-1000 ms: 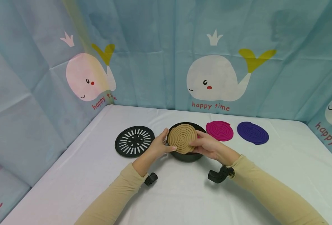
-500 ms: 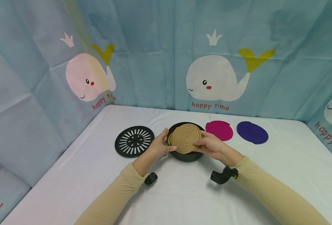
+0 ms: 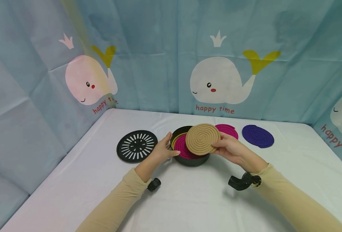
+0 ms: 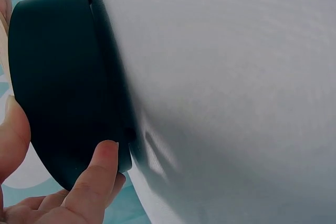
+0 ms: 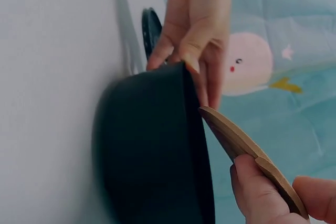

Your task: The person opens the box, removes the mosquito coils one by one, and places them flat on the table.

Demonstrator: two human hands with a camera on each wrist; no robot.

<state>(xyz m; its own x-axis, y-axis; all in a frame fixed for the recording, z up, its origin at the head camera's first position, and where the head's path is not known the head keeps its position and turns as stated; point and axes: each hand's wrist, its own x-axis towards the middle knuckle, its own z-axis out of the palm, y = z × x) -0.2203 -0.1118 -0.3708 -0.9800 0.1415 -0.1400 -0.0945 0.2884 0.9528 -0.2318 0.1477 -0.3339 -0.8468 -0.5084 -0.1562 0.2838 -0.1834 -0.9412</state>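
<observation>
A tan spiral mosquito coil [image 3: 202,139] is pinched at its right edge by my right hand [image 3: 232,150], tilted over the right part of a round black tin [image 3: 191,161]. In the right wrist view the coil [image 5: 236,137] appears edge-on, thumb on one face and fingers on the other, beside the tin's rim. Inside the tin lies a pink coil [image 3: 181,146], with a yellow coil's edge [image 3: 174,141] showing at the left. My left hand [image 3: 159,152] grips the tin's left side; the left wrist view shows its fingers on the dark wall [image 4: 58,66].
A black slotted lid [image 3: 137,145] lies left of the tin. Behind the right hand is another pink coil [image 3: 227,129], partly hidden, and a purple coil [image 3: 258,136] lies farther right. A whale-print curtain [image 3: 159,80] hangs behind the white table [image 3: 188,199].
My right hand has moved right and slightly up with the tan coil, uncovering the pink and yellow coils in the tin. The left hand has stayed on the tin.
</observation>
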